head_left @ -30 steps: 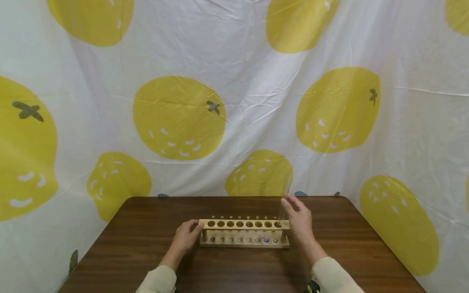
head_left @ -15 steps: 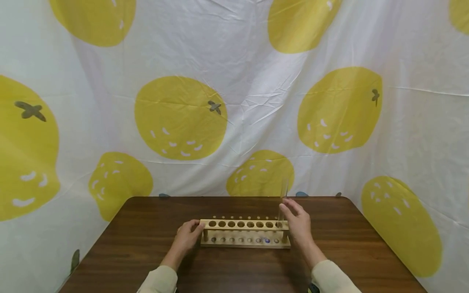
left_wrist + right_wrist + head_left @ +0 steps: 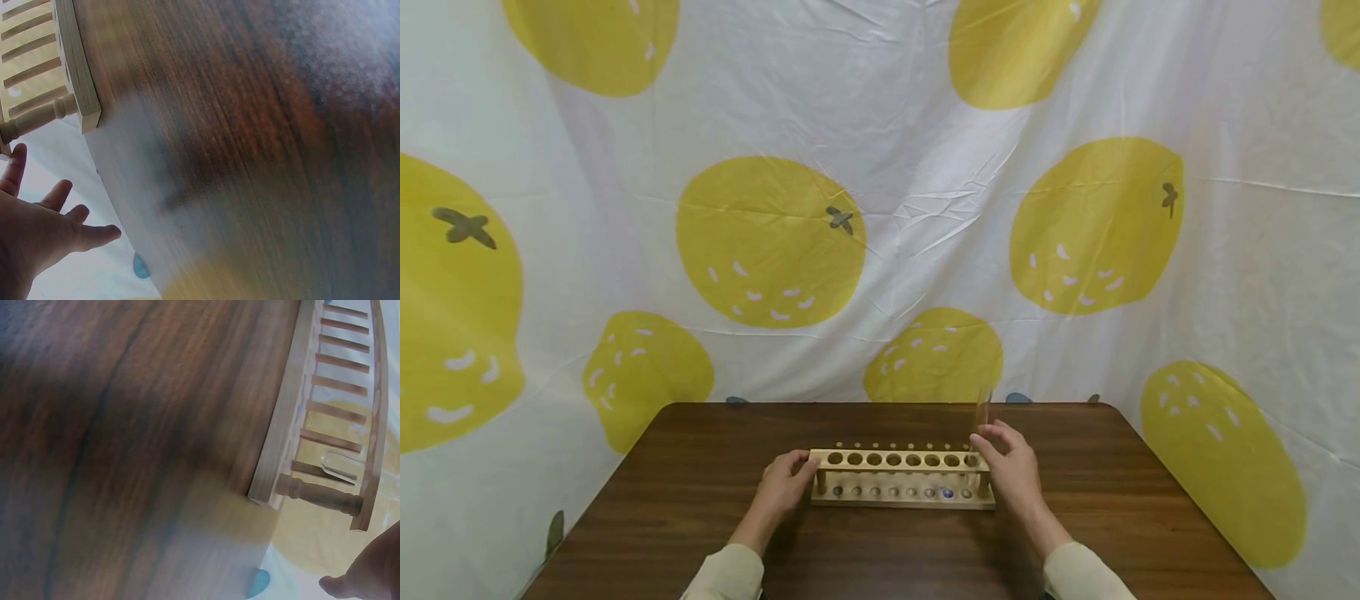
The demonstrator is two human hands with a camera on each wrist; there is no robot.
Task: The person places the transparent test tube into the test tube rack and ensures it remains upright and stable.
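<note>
A pale wooden test tube rack (image 3: 891, 504) stands on the table, with a row of round holes along its top rail. My right hand (image 3: 1017, 475) pinches a clear glass test tube (image 3: 983, 410) that stands upright in the rightmost hole. In the right wrist view the rounded end of the test tube (image 3: 334, 464) shows below the top rail, above the base. At the rack's other end, my left hand (image 3: 784, 482) holds the left tip of the top rail with thumb and finger. Its other fingers (image 3: 97, 236) spread away from the wood in the left wrist view.
The rack sits on a dark brown wooden table (image 3: 880, 554). Short drying pegs (image 3: 893, 446) line the rack's back. Something small and blue (image 3: 948, 493) lies on its base near the right end. A white curtain (image 3: 917, 125) printed with yellow lemons hangs behind.
My right hand has moved down, lowering the test tube from just over the rightmost hole to through it. The left hand keeps its place on the rack.
</note>
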